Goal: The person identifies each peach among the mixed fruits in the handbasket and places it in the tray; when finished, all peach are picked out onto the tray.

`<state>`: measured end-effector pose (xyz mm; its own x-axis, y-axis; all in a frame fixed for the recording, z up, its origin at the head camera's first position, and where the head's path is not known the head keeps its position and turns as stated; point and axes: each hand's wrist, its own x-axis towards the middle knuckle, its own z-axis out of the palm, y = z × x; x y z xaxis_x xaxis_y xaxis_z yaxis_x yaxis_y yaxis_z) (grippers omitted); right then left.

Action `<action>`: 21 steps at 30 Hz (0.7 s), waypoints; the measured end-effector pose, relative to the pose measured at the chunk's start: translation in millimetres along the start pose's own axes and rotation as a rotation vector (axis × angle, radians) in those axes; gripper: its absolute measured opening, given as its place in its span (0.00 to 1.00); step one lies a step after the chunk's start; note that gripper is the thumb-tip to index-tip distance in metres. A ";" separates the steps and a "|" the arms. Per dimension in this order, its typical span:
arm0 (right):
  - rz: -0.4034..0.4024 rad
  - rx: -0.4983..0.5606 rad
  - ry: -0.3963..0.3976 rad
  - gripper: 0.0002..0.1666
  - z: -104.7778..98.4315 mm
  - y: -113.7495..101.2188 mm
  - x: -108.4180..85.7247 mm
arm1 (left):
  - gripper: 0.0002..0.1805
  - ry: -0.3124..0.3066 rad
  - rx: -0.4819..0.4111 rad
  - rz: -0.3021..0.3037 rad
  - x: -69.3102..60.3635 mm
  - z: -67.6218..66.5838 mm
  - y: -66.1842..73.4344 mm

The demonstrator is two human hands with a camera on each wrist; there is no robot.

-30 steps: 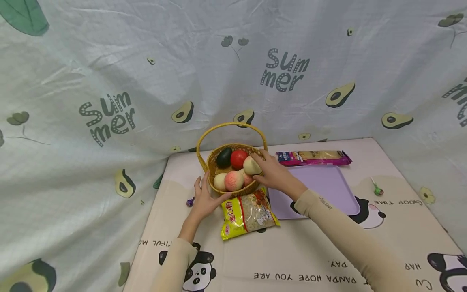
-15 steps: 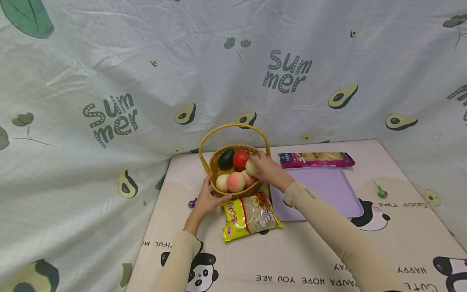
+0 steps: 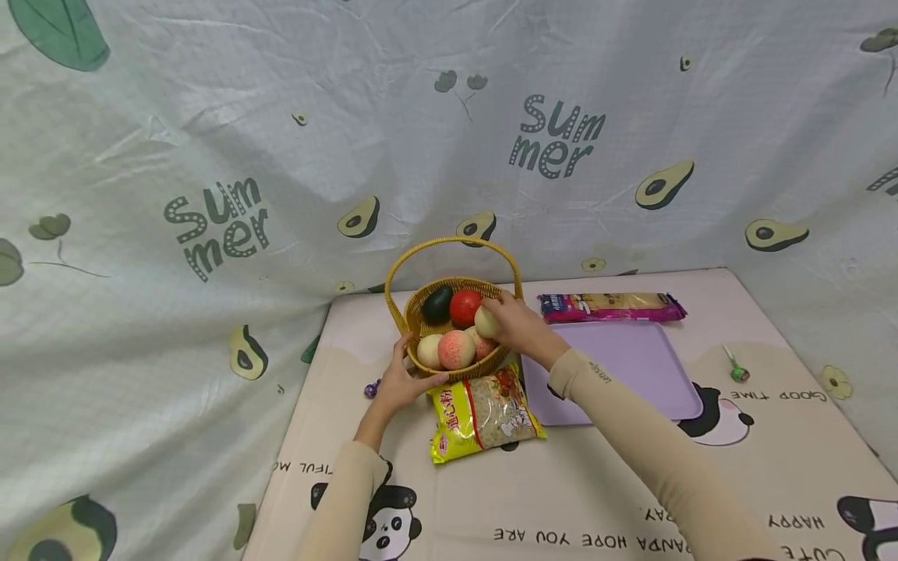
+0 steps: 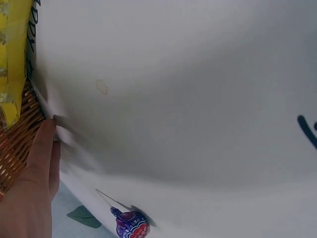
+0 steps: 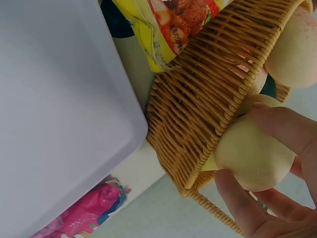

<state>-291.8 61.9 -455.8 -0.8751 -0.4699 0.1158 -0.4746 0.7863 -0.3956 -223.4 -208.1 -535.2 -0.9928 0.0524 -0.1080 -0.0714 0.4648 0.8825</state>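
Lower and tucked inward since a second ago, the right hand grasps a pale peach, unreleased, at the basket's three o'clock edge. Other fruits already lie inside; the left hand touches eight o'clock, fingers straight.

Pale pink table, printed with pandas and lettering, bearing a wicker basket near the far edge; a yellow bag before it; a lilac tray to the right; a magenta packet just behind the tray; a green lollipop, far right; a purple lollipop left of the basket.
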 end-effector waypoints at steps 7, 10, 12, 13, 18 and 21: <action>-0.061 0.002 0.049 0.35 -9.1 4.7 -4.1 | 0.65 0.005 -0.012 0.006 -1.4 0.4 0.6; -0.082 0.028 0.063 0.36 -19.7 8.6 -9.2 | 0.65 0.008 -0.012 -0.001 -1.7 0.5 1.0; -0.085 0.057 0.068 0.37 -27.8 12.6 -14.0 | 0.65 0.006 -0.010 -0.006 -1.8 0.6 1.2; -0.086 0.073 0.070 0.37 -32.0 15.2 -16.9 | 0.65 0.004 -0.011 -0.007 -2.0 0.7 1.4; -0.050 0.121 0.074 0.39 -51.6 32.5 -37.7 | 0.65 0.002 -0.006 0.000 -0.9 0.9 0.3; -0.020 0.122 0.070 0.39 -58.6 45.7 -53.5 | 0.65 0.007 -0.002 0.000 -0.1 0.5 -0.6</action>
<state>-272.3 146.4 -426.7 -0.8721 -0.4526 0.1862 -0.4806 0.7203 -0.5002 -223.2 -207.9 -536.0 -0.9934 0.0461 -0.1048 -0.0717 0.4633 0.8833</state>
